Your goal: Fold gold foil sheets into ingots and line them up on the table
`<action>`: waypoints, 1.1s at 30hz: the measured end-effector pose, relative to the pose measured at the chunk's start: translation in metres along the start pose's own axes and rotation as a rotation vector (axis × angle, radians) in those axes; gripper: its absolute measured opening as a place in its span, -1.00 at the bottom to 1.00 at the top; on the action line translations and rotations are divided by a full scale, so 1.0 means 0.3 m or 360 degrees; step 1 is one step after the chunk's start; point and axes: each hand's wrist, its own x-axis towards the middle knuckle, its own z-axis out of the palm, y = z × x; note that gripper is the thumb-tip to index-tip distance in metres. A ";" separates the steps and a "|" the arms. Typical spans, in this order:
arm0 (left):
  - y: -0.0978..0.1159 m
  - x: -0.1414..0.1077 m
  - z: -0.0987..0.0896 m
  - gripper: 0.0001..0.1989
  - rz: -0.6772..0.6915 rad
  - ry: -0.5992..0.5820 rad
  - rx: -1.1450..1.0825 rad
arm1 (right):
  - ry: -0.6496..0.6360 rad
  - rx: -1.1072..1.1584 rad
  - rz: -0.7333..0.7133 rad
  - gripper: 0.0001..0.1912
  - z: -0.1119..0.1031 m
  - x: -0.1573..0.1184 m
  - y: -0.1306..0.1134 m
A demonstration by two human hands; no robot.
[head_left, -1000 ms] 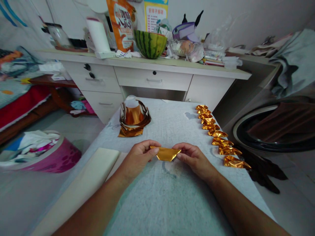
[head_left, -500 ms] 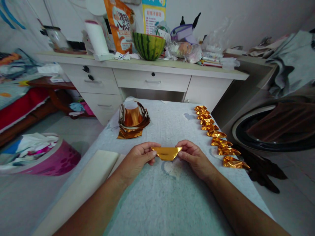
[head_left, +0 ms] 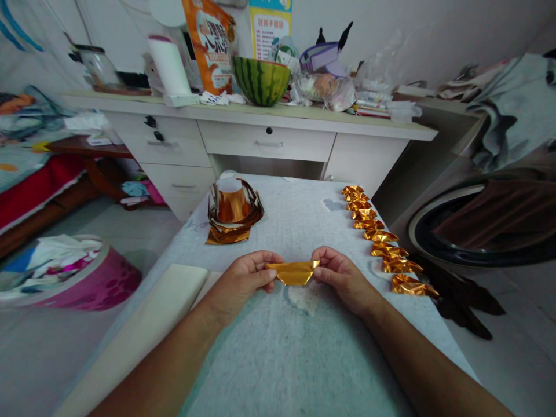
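A small folded piece of gold foil paper [head_left: 294, 273], boat-shaped with a flat bottom edge, is held level above the cloth-covered table [head_left: 295, 365]. My left hand [head_left: 254, 275] pinches its left tip between thumb and fingers. At the other tip, my right hand [head_left: 336, 271] is closed in the same kind of pinch. Farther back on the left stands a loose stack of gold foil sheets [head_left: 234, 208], curled round with a white top. Along the right edge runs a row of several folded gold foil pieces [head_left: 388, 251].
A long cream-coloured roll or board [head_left: 160, 313] lies under my left forearm. Behind the table is a white desk [head_left: 264, 145] bearing a half watermelon [head_left: 261, 81] and packages. A pink bin [head_left: 95, 278] stands at left, a front-loading washer [head_left: 452, 226] at right.
The right tip of the foil piece has bent upward and its top edge is less straight. Both hands keep their pinch at nearly the same place.
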 end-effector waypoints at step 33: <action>-0.014 0.003 -0.008 -0.72 0.0056 -0.0126 0.0000 | -0.0048 0.0182 0.0026 -0.74 -0.023 0.001 0.005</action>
